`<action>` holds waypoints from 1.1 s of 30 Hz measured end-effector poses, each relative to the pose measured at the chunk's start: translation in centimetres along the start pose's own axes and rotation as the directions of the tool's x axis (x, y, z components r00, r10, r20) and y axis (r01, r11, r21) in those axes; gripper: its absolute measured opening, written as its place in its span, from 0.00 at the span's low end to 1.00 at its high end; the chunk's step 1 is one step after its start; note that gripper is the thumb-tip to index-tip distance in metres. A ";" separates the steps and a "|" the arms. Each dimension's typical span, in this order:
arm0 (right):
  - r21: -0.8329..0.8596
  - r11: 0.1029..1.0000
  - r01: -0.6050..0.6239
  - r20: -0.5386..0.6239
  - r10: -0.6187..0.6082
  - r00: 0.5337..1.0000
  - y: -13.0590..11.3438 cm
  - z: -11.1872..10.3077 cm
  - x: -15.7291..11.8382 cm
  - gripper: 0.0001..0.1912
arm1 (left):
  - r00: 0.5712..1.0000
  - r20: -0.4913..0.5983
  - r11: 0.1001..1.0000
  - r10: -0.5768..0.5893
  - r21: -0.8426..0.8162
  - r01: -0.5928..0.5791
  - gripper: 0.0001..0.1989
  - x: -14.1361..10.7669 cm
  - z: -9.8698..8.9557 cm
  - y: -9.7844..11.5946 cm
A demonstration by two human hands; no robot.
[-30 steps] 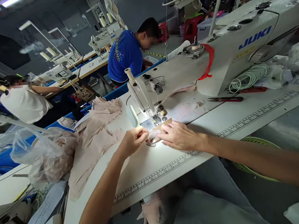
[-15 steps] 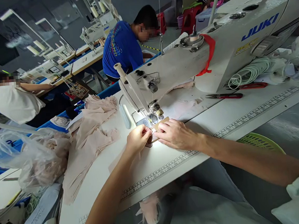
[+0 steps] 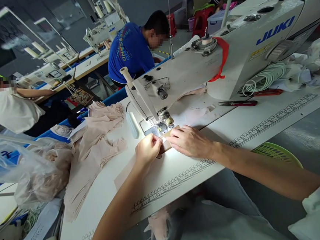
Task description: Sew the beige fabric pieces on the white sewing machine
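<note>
In the head view, my left hand (image 3: 148, 149) is closed in a pinch at the edge of a small tan fabric piece (image 3: 165, 146), just in front of the sewing machine's presser foot (image 3: 161, 128). On the other side of that piece, my right hand (image 3: 188, 142) presses it with bent fingers held together. The machine's lamp lights the spot brightly, so fine detail there is washed out. A thin pale fabric panel (image 3: 123, 176) lies partly under my left forearm. The white sewing machine (image 3: 184, 77) stands over the work.
Left of the needle lies a pile of beige cut pieces (image 3: 95, 149), beside a clear plastic bag (image 3: 42, 170). Thread snips (image 3: 237, 103) and a pale cord coil (image 3: 266, 77) sit by the machine's base. A printed ruler (image 3: 171, 187) runs along the table front. Co-workers (image 3: 129, 52) sit beyond.
Both hands stay close to the presser foot. My right hand has shifted slightly, and more of the tan piece shows between the hands. The camera view has moved a little.
</note>
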State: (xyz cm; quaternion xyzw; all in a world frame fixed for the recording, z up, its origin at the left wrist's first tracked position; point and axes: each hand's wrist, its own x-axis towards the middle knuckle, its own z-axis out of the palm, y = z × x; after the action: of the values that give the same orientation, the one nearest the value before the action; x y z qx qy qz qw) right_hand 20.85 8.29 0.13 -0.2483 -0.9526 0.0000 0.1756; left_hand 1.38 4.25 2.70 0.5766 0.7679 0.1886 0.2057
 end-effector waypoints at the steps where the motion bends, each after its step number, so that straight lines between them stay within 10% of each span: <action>1: 0.000 1.000 0.000 0.008 0.000 1.000 0.0 0.0 0.0 0.19 | 1.000 0.001 1.000 -0.006 0.005 0.006 0.09 -0.1 0.0 0.1; 10: -0.102 0.994 0.044 0.117 -0.032 0.993 -0.3 -0.8 0.7 0.18 | 0.988 -0.073 0.983 0.133 0.139 -0.122 0.08 0.2 0.6 -1.0; 15: -0.071 0.996 0.049 0.137 -0.039 0.990 -0.1 -0.7 0.9 0.17 | 0.737 -0.200 0.744 0.646 0.384 -0.547 0.09 -2.2 1.3 -1.5; 18: -0.060 0.997 0.043 0.117 -0.035 0.993 0.0 -0.5 0.8 0.19 | 0.634 -0.152 0.625 0.758 0.450 -0.639 0.14 -3.8 2.2 -1.7; 33: -0.026 0.989 -0.146 0.005 0.146 0.989 0.4 0.2 0.9 0.17 | 0.586 -0.017 0.525 0.810 0.466 -0.713 0.18 -0.2 1.7 -4.5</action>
State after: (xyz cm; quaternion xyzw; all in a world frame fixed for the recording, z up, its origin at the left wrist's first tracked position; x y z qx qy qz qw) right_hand 20.25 9.10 0.23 -0.3196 -0.9324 0.0014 0.1688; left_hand -1.28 3.00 -1.06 0.8580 0.4743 0.1600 -0.1155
